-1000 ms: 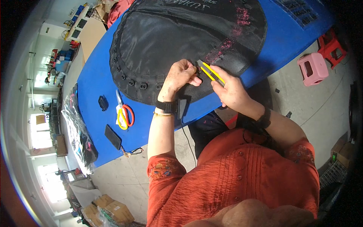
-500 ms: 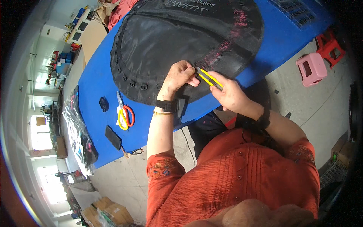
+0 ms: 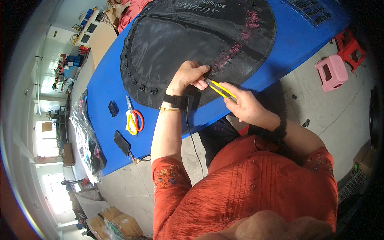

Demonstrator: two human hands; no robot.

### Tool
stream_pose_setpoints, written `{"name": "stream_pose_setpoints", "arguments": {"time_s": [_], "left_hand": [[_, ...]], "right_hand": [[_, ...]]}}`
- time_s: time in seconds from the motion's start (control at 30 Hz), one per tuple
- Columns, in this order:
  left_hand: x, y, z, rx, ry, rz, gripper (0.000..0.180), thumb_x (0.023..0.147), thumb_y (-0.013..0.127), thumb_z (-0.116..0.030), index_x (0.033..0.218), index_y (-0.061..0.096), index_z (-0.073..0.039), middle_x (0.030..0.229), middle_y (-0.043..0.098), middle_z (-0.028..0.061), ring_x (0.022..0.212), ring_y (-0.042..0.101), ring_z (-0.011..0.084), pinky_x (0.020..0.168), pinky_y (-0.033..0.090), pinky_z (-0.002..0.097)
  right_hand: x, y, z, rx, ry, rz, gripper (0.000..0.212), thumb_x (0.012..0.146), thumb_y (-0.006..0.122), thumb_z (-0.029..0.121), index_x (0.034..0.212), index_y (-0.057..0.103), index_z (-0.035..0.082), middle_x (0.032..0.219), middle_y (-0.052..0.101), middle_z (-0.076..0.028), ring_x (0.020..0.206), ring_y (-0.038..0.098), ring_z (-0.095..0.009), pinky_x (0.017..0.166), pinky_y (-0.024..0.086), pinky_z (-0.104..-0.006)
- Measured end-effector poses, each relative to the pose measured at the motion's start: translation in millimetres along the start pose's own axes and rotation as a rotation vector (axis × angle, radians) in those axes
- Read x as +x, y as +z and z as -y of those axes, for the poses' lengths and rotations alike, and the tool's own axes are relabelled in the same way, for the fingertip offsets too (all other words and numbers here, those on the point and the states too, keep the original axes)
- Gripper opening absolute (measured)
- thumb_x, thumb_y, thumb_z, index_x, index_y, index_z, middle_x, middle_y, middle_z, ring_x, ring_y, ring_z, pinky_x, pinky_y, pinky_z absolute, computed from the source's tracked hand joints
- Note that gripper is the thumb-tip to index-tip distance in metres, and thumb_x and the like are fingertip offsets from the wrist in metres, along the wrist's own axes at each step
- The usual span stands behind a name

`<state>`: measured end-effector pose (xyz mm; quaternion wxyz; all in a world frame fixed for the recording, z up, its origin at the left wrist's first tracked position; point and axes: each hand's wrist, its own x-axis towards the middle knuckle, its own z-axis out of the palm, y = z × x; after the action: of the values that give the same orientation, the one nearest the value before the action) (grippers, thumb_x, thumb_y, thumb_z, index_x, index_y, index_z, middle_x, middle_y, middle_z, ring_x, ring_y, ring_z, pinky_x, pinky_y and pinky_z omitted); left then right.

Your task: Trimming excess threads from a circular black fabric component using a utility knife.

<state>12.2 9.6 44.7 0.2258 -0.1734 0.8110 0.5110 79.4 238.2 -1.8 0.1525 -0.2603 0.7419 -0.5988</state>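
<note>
A large round black fabric mat (image 3: 180, 44) lies over the table, with a row of black plastic loops (image 3: 141, 88) along its left rim. Above its near edge, my left hand (image 3: 191, 75) pinches a small dark bit between thumb and fingers; what it is I cannot make out. My right hand (image 3: 249, 105) is closed around a yellow and black utility knife (image 3: 221, 89), whose tip points up and left at the left fingertips. Pink fuzzy scraps (image 3: 230, 55) are scattered across the mat just beyond the hands.
On the blue tabletop (image 3: 106, 138) to the left lie scissors (image 3: 135, 120) with red and yellow handles, a dark bundle (image 3: 113, 108) and a black phone-like slab (image 3: 122, 143). A pink stool (image 3: 332, 72) and a red stool (image 3: 351, 50) stand on the floor at right.
My left thumb has straightened toward the right over the pinched bit. The knife tip has shifted slightly down and left, and the whole view has moved a little.
</note>
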Motion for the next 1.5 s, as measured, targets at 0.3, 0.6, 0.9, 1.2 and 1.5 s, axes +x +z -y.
{"name": "stream_pose_setpoints", "arguments": {"time_s": [0.3, 0.6, 0.9, 1.2, 1.5], "left_hand": [[15, -7, 2, 0.073, -0.038, 0.02, 0.029, 0.096, 0.061, -0.022, 0.089, 0.056, 0.005, 0.064, 0.061, 0.011, 0.05, 0.067, 0.0242, 0.045, 0.058, 0.0327], [12, -16, 27, -0.263, 0.05, 0.09, 0.014, 0.099, 0.051, -0.01, 0.095, 0.054, 0.003, 0.072, 0.062, 0.0134, 0.055, 0.068, 0.026, 0.047, 0.059, 0.034], [8, -15, 40, -0.392, 0.102, 0.098, 0.015, 0.1, 0.05, -0.011, 0.096, 0.055, 0.004, 0.071, 0.062, 0.0132, 0.055, 0.068, 0.0255, 0.05, 0.06, 0.0338], [3, -9, 44, -0.425, 0.147, 0.072, 0.018, 0.1, 0.047, -0.013, 0.094, 0.053, 0.003, 0.069, 0.06, 0.0109, 0.056, 0.067, 0.0247, 0.052, 0.06, 0.0339], [3, -8, 45, -0.413, 0.167, 0.076, 0.017, 0.101, 0.049, -0.016, 0.095, 0.053, -0.001, 0.071, 0.063, 0.0102, 0.055, 0.067, 0.0225, 0.053, 0.059, 0.0332]], "right_hand": [[-6, 2, 1, 0.058, -0.01, 0.065, 0.04, 0.092, 0.058, 0.007, 0.132, 0.051, 0.002, 0.092, 0.065, -0.026, 0.085, 0.07, -0.035, 0.068, 0.053, -0.037], [-6, -16, 10, 0.112, 0.215, 0.094, 0.041, 0.092, 0.059, 0.007, 0.132, 0.054, 0.002, 0.087, 0.067, -0.021, 0.073, 0.069, -0.02, 0.066, 0.052, -0.034], [14, -18, 14, 0.112, 0.228, -0.062, 0.042, 0.091, 0.061, 0.005, 0.132, 0.052, -0.003, 0.1, 0.07, -0.022, 0.086, 0.07, -0.022, 0.076, 0.054, -0.0363], [38, 5, -10, -0.036, -0.131, -0.174, 0.042, 0.089, 0.061, 0.004, 0.129, 0.052, -0.004, 0.106, 0.066, -0.027, 0.097, 0.068, -0.038, 0.081, 0.054, -0.0396], [48, 16, -20, -0.133, -0.332, -0.222, 0.043, 0.089, 0.06, 0.003, 0.13, 0.051, -0.004, 0.11, 0.064, -0.029, 0.101, 0.065, -0.042, 0.084, 0.054, -0.0428]]}}
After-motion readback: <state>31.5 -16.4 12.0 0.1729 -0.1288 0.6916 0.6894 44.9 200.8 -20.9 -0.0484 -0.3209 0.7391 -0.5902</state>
